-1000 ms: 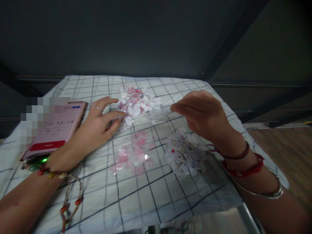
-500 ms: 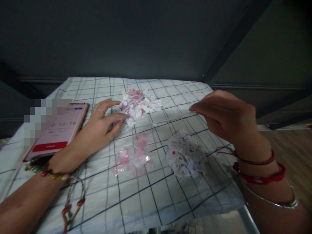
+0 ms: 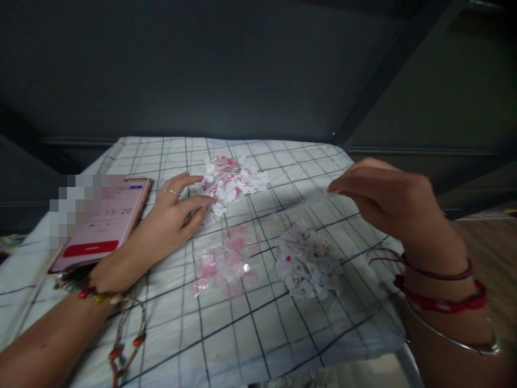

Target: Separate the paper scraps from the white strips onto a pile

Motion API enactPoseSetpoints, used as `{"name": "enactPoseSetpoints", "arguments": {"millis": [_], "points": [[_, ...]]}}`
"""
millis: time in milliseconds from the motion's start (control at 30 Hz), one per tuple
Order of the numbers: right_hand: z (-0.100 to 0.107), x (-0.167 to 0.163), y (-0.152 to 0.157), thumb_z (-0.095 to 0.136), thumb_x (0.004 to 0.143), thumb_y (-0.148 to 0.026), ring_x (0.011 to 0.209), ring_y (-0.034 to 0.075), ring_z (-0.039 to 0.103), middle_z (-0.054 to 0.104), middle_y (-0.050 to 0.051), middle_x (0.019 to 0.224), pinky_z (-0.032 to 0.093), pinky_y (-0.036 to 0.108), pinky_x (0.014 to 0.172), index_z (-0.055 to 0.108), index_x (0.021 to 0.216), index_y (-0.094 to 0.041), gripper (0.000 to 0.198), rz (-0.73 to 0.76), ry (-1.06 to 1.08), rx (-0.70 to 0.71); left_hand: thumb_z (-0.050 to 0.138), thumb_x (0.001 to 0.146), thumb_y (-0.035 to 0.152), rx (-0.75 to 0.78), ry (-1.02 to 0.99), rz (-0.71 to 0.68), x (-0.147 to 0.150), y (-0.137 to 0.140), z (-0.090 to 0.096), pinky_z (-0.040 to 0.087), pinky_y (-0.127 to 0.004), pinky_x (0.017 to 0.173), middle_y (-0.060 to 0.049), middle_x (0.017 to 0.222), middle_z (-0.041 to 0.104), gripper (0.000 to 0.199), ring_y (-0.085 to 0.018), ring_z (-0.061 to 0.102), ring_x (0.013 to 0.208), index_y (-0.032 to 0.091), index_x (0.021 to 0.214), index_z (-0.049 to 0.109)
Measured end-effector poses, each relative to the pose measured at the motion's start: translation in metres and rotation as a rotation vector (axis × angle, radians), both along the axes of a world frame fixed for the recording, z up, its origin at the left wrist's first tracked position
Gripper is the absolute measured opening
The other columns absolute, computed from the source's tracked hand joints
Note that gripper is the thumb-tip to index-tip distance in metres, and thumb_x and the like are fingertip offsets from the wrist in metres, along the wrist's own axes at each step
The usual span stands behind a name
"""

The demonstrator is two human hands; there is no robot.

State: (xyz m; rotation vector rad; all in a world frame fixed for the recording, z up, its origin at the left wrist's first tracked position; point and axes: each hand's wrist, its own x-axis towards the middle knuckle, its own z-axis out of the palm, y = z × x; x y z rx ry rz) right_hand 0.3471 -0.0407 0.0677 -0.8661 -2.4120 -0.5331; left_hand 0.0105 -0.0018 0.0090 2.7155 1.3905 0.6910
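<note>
My left hand (image 3: 173, 215) lies with fingers apart at the left edge of a pile of small white and pink paper scraps (image 3: 232, 183), its fingertips on the scraps. In the pinched fingers of my right hand (image 3: 383, 202) is a long, thin, pale tool, which looks like tweezers (image 3: 305, 204); motion blurs it. It slants down to the left, above a second pile of whitish paper scraps (image 3: 309, 261). Between the hands, nearer to me, lie shiny clear and pink plastic-like pieces (image 3: 228, 261).
A pink-edged phone (image 3: 100, 221) with a running timer lies beside my left forearm. All this is on a white checked cloth (image 3: 161, 334). A dark panel (image 3: 226, 70) stands behind the table. Below the front edge, more scraps (image 3: 301, 379) show, partly cut off.
My right hand has shifted slightly to the right, and the thin tool with it, now more blurred. My left hand stays at the scraps. The view has tilted up a little.
</note>
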Motion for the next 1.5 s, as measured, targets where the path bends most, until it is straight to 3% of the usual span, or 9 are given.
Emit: {"name": "enactPoseSetpoints", "arguments": {"millis": [200,367,600,733,933,1033,1233,1367,1500], "points": [[0.000,0.003,0.000,0.049,0.079,0.001,0.074,0.016,0.062,0.066,0.001,0.074,0.049,0.029,0.067,0.061,0.086,-0.023,0.028,-0.067,0.070,0.017,0.040,0.089,0.030,0.011,0.004,-0.010,-0.001,-0.001,0.001,0.032,-0.054,0.106,-0.008,0.130,0.049,0.030,-0.029,0.040,0.126,0.025,0.101,0.067],[-0.002,0.004,0.000,0.044,0.081,-0.002,0.076,0.016,0.062,0.065,-0.002,0.075,0.049,0.031,0.067,0.060,0.085,-0.027,0.030,-0.052,0.091,-0.135,0.039,0.089,0.030,0.008,-0.002,-0.020,-0.001,-0.001,0.000,0.033,-0.053,0.106,-0.007,0.130,0.048,0.031,-0.029,0.039,0.126,0.025,0.100,0.067],[-0.014,-0.015,0.009,0.048,0.083,-0.006,0.069,0.018,0.058,0.063,0.002,0.069,0.045,0.031,0.060,0.062,0.084,-0.020,0.020,-0.180,0.062,0.142,0.037,0.090,0.032,0.022,-0.005,-0.032,-0.002,0.000,-0.002,0.033,-0.050,0.107,-0.007,0.131,0.046,0.033,-0.028,0.038,0.127,0.023,0.101,0.066],[-0.020,-0.039,0.007,0.045,0.081,-0.002,0.063,0.016,0.054,0.063,0.003,0.068,0.043,0.030,0.055,0.064,0.086,-0.016,0.024,-0.063,-0.028,0.177,0.035,0.091,0.033,0.030,0.012,-0.041,-0.002,0.000,-0.001,0.033,-0.051,0.107,-0.010,0.129,0.046,0.035,-0.029,0.038,0.127,0.021,0.101,0.066],[-0.014,-0.051,-0.004,0.046,0.077,0.005,0.069,0.014,0.056,0.067,0.001,0.073,0.047,0.029,0.064,0.062,0.088,-0.018,0.030,0.059,0.040,0.157,0.038,0.091,0.030,0.027,-0.011,-0.031,-0.002,0.001,-0.003,0.034,-0.051,0.106,-0.007,0.130,0.046,0.030,-0.027,0.038,0.126,0.024,0.100,0.065],[-0.016,-0.052,-0.001,0.047,0.080,0.004,0.072,0.016,0.057,0.068,0.003,0.075,0.047,0.031,0.064,0.062,0.090,-0.016,0.027,0.021,0.041,0.192,0.038,0.090,0.029,0.034,-0.009,-0.042,-0.002,0.002,-0.005,0.034,-0.052,0.106,-0.007,0.130,0.046,0.029,-0.027,0.038,0.126,0.023,0.100,0.065],[-0.015,-0.046,-0.003,0.050,0.084,-0.001,0.076,0.015,0.056,0.067,0.003,0.079,0.049,0.029,0.068,0.060,0.093,-0.015,0.019,0.138,0.036,0.111,0.038,0.091,0.029,0.037,0.005,-0.066,-0.004,0.003,-0.007,0.034,-0.050,0.107,-0.008,0.131,0.044,0.031,-0.027,0.037,0.127,0.020,0.102,0.065],[-0.009,-0.024,-0.006,0.050,0.082,0.002,0.073,0.014,0.055,0.064,0.002,0.079,0.046,0.029,0.063,0.059,0.096,-0.020,0.027,-0.004,0.068,0.146,0.038,0.091,0.029,0.036,-0.002,-0.068,-0.003,0.003,-0.007,0.033,-0.050,0.107,-0.010,0.130,0.045,0.031,-0.028,0.037,0.127,0.018,0.102,0.066],[-0.008,-0.014,-0.005,0.047,0.082,0.003,0.069,0.013,0.053,0.060,0.000,0.075,0.044,0.029,0.059,0.058,0.098,-0.022,0.032,-0.006,-0.007,0.076,0.039,0.091,0.028,0.025,-0.014,-0.069,-0.003,0.002,-0.006,0.034,-0.051,0.107,-0.010,0.130,0.045,0.030,-0.029,0.038,0.126,0.018,0.101,0.066]]}}
